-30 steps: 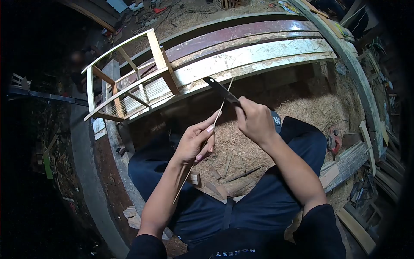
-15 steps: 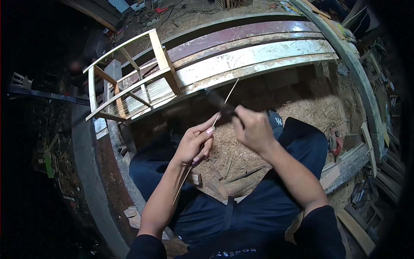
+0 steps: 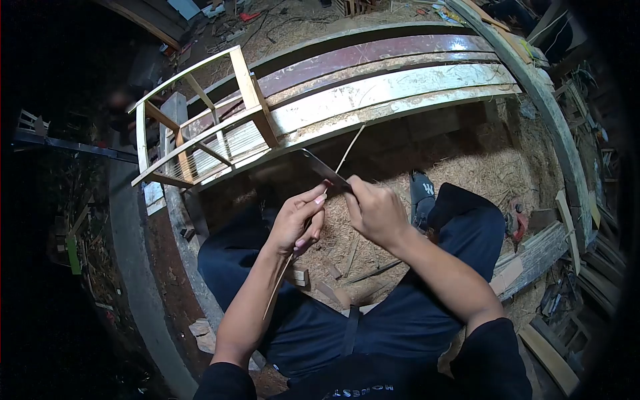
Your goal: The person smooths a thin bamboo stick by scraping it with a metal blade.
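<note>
Between the fingers of my left hand (image 3: 297,223) is a thin pale wooden strip (image 3: 351,147). Its upper end points away toward the bench, and its lower part runs back along my left forearm. My right hand (image 3: 379,212) is closed around the handle of a knife (image 3: 323,167), and the handle is mostly hidden by the fingers. The dark blade lies across the strip, just above my left fingertips, with its tip pointing up and left. Whether the edge has cut into the strip I cannot tell.
A slatted wooden frame (image 3: 250,100) stands on the left of a low plank bench (image 3: 393,90). Shavings (image 3: 467,180) cover the ground, with wood offcuts (image 3: 300,277) between my legs. A stone-like beam (image 3: 557,133) edges the right side. Long boards (image 3: 550,357) lie at lower right.
My right hand and the knife have moved down and left, closer to my left hand. The blade, blurred before, now shows clearly. My left hand keeps its hold on the strip.
</note>
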`<action>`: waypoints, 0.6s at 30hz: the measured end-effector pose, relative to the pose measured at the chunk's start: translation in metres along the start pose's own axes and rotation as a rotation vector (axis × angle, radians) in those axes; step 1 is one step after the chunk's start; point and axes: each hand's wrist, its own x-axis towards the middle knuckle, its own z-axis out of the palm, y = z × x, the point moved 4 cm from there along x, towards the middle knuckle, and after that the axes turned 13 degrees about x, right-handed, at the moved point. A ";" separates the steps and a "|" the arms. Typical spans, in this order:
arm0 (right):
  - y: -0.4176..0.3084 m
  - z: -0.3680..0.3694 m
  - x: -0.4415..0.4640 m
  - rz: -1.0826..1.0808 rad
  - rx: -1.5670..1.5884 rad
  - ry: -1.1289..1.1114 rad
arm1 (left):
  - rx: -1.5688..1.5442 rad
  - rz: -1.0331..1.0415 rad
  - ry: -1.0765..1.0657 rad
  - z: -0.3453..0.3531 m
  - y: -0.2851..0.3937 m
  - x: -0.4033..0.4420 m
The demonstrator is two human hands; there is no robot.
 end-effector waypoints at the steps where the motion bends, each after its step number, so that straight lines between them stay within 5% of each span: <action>1: 0.000 -0.001 0.000 -0.003 0.008 0.004 | 0.002 -0.002 0.001 0.000 0.000 0.000; 15: 0.011 -0.006 0.006 0.045 -0.082 0.064 | -0.098 0.052 -0.057 0.003 0.003 0.001; 18: -0.010 0.003 -0.003 -0.037 -0.003 -0.063 | -0.131 0.030 -0.021 0.000 0.004 -0.002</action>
